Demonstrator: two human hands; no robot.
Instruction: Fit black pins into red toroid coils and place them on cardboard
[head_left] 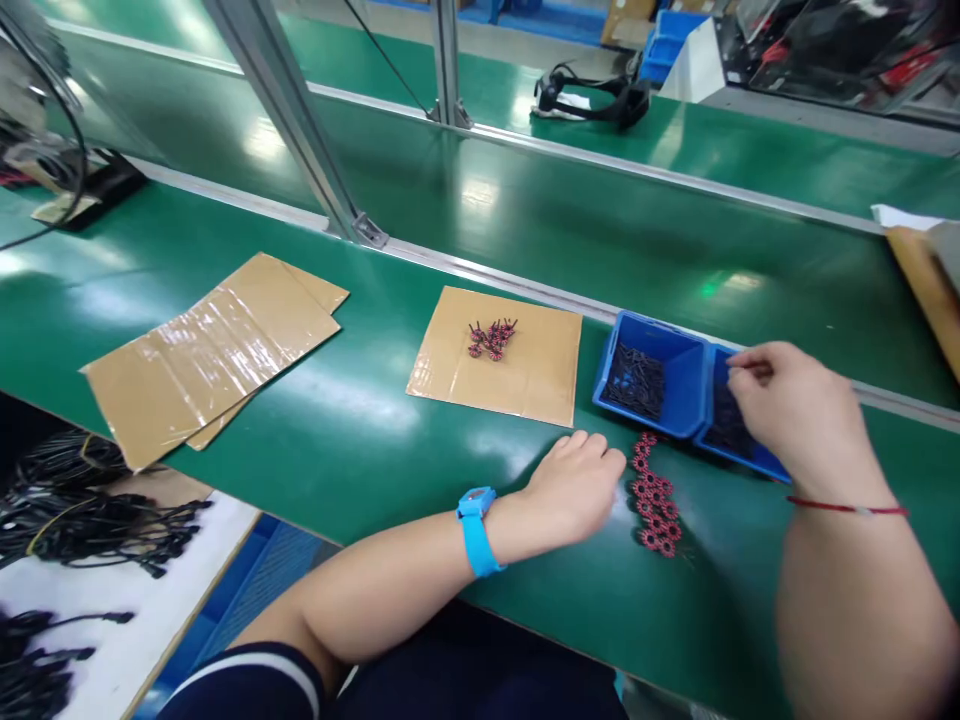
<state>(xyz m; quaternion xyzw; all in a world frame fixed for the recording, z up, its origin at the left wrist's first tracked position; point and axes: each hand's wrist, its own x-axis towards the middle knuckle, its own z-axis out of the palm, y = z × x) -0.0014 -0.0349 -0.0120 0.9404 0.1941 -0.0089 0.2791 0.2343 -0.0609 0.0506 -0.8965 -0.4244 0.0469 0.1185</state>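
Observation:
Over the right blue bin [752,457], which holds small black pieces, my right hand [799,405] has its thumb and fingertips pinched together; anything between them is too small to make out. My left hand [576,485] rests on the green table with curled fingers, just left of a group of red-and-black rings [656,510]. What its fingers hold, if anything, is hidden. The left blue bin [686,385] contains thin black pieces [636,382]. Several ringed pieces with black pins [493,340] lie on a cardboard sheet [525,385] beyond my left hand.
Two overlapping cardboard sheets [214,350] lie on the table at the left. A metal post [289,110] rises from the rail behind them. Black cables [97,500] sit on a white surface at lower left. Black goggles [592,97] lie on the far bench.

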